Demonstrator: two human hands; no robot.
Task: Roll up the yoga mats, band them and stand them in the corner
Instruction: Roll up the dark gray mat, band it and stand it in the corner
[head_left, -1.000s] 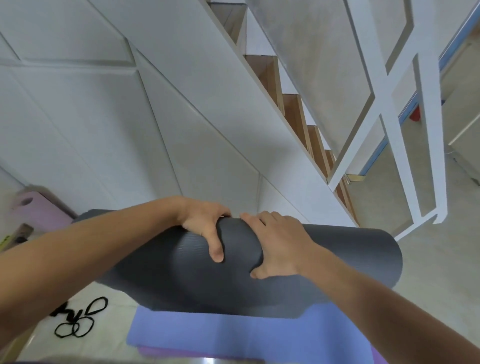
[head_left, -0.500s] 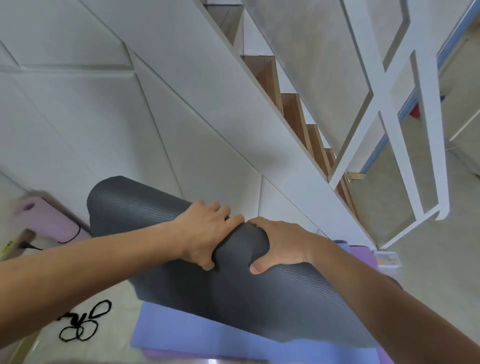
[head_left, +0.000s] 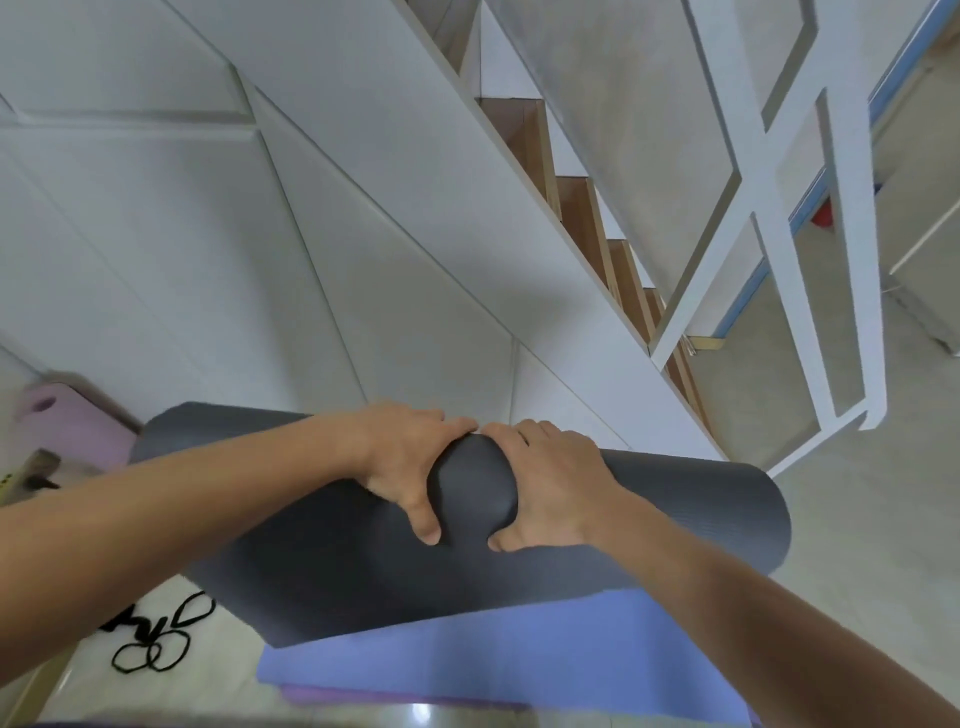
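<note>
A thick dark grey yoga mat (head_left: 691, 514), rolled up, lies crosswise in front of me above the floor. My left hand (head_left: 402, 457) and my right hand (head_left: 550, 483) grip its middle side by side, thumbs on the near side, fingers over the top, squeezing the roll. Under it a blue mat (head_left: 519, 660) lies flat on a purple mat (head_left: 363, 696). A pink rolled mat (head_left: 78, 426) sits at the far left by the wall. Several black elastic bands (head_left: 156, 644) lie on the floor at the lower left.
White panelled cladding under a staircase (head_left: 587, 208) fills the view ahead. A white railing frame (head_left: 852, 260) stands to the right. Pale tiled floor (head_left: 872, 519) stretches to the right of the mats.
The grey roll, tilted with its left end raised half a second ago, has swung back to nearly level. Both hands kept their grip on its middle.
</note>
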